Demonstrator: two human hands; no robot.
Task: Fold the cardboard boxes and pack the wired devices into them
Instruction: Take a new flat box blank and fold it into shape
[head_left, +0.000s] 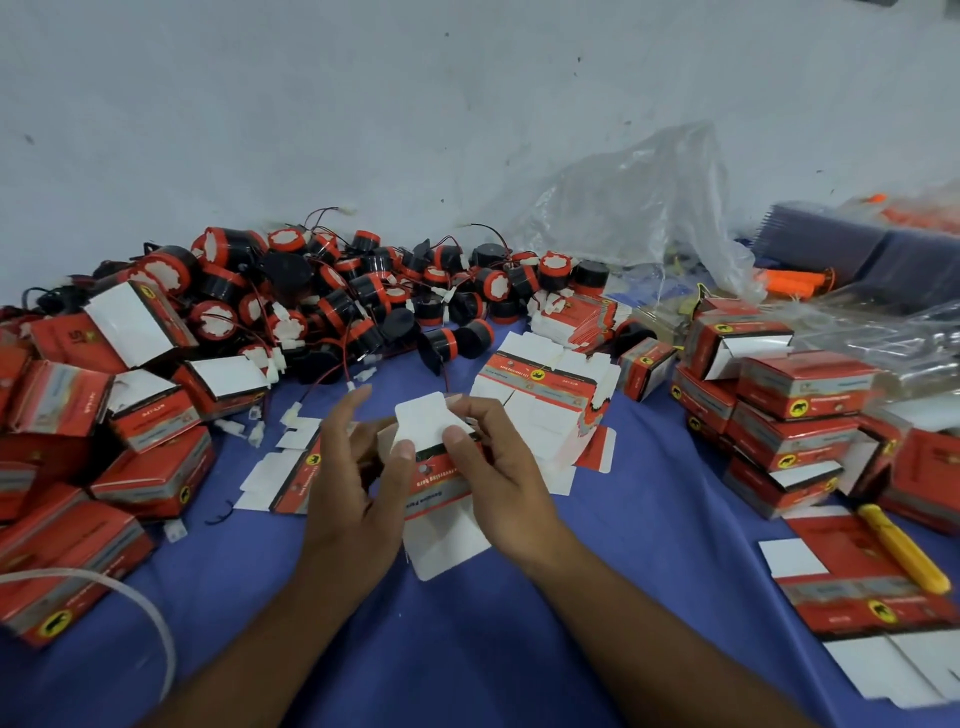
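Note:
Both my hands hold one small red and white cardboard box (435, 486) above the blue cloth, in the centre of the view. My left hand (353, 478) grips its left side, thumb on the white top flap. My right hand (498, 467) pinches the same flap from the right. A second white flap hangs open at the box's near end. Behind it lies a heap of black and red round wired devices (332, 301) with red and black leads and white plugs. Flat unfolded boxes (540, 395) are stacked just beyond my hands.
Folded boxes (104, 436) with open flaps pile up at the left, and more stand stacked at the right (795, 415). A yellow cutter (904, 548) lies on flat boxes at the right. Clear plastic bags (639, 208) sit at the back right against the wall.

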